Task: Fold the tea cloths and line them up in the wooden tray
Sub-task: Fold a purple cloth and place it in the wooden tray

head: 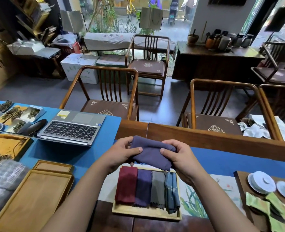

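A folded purple tea cloth [151, 152] is held in the air just above the far end of the wooden tray [145, 212]. My left hand [121, 153] grips its left end and my right hand [177, 156] grips its right end, thumbs on top. In the tray lie folded cloths side by side: a red cloth [126, 185], a purple cloth [143, 188], a grey cloth [158, 188] and a blue patterned cloth [172, 191]. My hands and the held cloth hide the tray's far rim.
An open laptop [74, 127] sits on the blue mat at left, with trays of tea leaves [12, 114] beyond it. Yellow-brown trays [32, 198] lie at lower left. White lidded cups [262, 181] and green packets [272, 208] are at right. Chairs stand behind the table.
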